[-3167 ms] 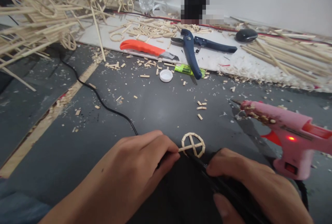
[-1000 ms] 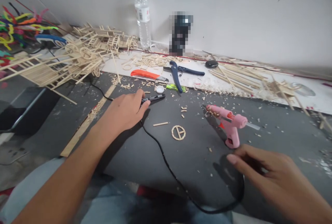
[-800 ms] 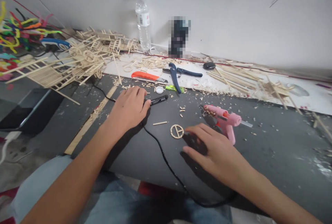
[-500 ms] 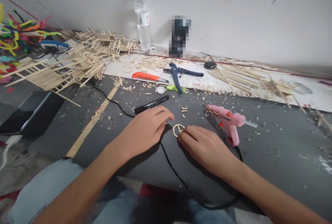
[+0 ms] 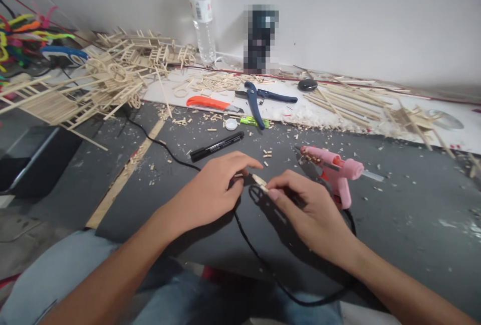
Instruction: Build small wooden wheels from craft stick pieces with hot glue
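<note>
My right hand (image 5: 300,204) pinches a small round wooden ring (image 5: 259,182) between thumb and fingertips, lifted and seen nearly edge-on, with its shadow on the dark tabletop below. Just left of it, my left hand (image 5: 210,192) is curled with thumb and fingers close together; a short pale wooden piece (image 5: 238,175) shows between them. A black marker (image 5: 217,146) lies behind my left hand. To the right of my right hand rests a pink glue gun (image 5: 334,164) with a clear glue stick in its back.
Wooden stick models (image 5: 112,79) crowd the back left. Blue cutters (image 5: 255,104), an orange knife (image 5: 210,103), a white cap (image 5: 231,124) and loose sticks (image 5: 338,107) lie toward the wall. A water bottle (image 5: 203,19) stands behind. A black cable (image 5: 255,252) crosses the table's front.
My right hand has picked the wooden ring up off the table and tilted it on edge. My left hand's fingers have moved slightly right, and the view has shifted a little.
</note>
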### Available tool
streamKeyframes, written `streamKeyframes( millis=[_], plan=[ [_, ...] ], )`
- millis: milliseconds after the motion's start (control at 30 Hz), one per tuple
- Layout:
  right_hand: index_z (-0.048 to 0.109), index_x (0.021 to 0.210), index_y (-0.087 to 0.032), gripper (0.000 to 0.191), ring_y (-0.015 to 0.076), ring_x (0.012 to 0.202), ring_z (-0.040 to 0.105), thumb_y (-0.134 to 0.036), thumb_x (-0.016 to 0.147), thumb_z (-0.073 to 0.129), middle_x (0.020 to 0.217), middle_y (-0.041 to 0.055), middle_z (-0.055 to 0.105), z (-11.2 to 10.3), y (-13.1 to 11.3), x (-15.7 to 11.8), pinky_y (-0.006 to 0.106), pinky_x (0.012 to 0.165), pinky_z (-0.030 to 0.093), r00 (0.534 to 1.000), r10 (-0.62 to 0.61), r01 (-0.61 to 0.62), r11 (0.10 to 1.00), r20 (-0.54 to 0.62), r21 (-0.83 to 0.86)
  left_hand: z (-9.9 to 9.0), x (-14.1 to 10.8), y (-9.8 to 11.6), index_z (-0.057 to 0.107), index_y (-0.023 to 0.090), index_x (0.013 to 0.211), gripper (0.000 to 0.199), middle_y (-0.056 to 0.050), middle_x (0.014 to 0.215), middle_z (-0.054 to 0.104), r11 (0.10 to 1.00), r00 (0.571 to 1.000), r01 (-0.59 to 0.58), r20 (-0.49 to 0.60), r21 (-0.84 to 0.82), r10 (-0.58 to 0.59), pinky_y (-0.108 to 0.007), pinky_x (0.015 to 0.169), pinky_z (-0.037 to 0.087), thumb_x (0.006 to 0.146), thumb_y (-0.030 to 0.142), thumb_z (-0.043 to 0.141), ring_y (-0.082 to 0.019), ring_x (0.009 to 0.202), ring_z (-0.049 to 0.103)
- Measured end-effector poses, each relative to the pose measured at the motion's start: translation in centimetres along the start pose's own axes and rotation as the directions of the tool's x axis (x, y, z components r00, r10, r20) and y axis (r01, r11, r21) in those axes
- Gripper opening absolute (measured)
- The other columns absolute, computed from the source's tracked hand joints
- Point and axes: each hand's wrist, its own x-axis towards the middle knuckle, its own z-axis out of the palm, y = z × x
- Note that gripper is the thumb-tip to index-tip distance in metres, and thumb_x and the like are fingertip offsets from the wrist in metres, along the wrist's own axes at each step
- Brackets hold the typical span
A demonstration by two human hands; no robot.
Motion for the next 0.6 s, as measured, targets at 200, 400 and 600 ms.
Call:
streamKeyframes(
  millis=[200,400,600],
  plan=[
    [0.064,0.092,-0.022,0.028,0.0106,0.058,0.036,-0.048,0.099,0.055,0.066,-0.0045,0.043,-0.7,0.6,-0.2,0.025,0.053,0.030,0.975,0.214,-0.214,0.826,0.061,0.522,1.0,-0.2,1.2,0.069,0.019,0.110,0.016,-0.002,0.104,0.076,0.796,0.988,0.147,0.046,-0.587,-0.148,-0.021,0.087,0.054,0.097,0.026,0.062,-0.013,0.095,0.070],
    [0.064,0.092,-0.024,0.027,0.0099,0.057,0.038,-0.050,0.091,0.066,0.070,-0.0036,0.046,-1.1,-0.6,-0.2,0.024,0.052,0.030,0.947,0.294,-0.299,0.668,0.128,0.681,2.2,0.0,1.9,0.076,0.020,0.099,0.015,0.001,0.088,0.077,0.686,0.957,0.201,-0.007,-0.699,-0.289,-0.015,0.070,0.052,0.093,0.032,0.070,-0.008,0.075,0.066],
    [0.052,0.052,-0.021,0.047,0.0106,0.046,0.035,-0.049,0.083,0.074,0.049,-0.0029,0.045,-5.9,-0.9,-4.1,0.025,0.042,0.025,0.912,0.328,-0.351,0.935,0.245,0.056,2.0,-0.2,2.0,0.075,0.017,0.094,0.018,0.000,0.082,0.073,0.641,0.913,0.260,-0.032,-0.723,-0.406,-0.016,0.069,0.052,0.091,0.035,0.073,-0.010,0.076,0.065]
  ],
)
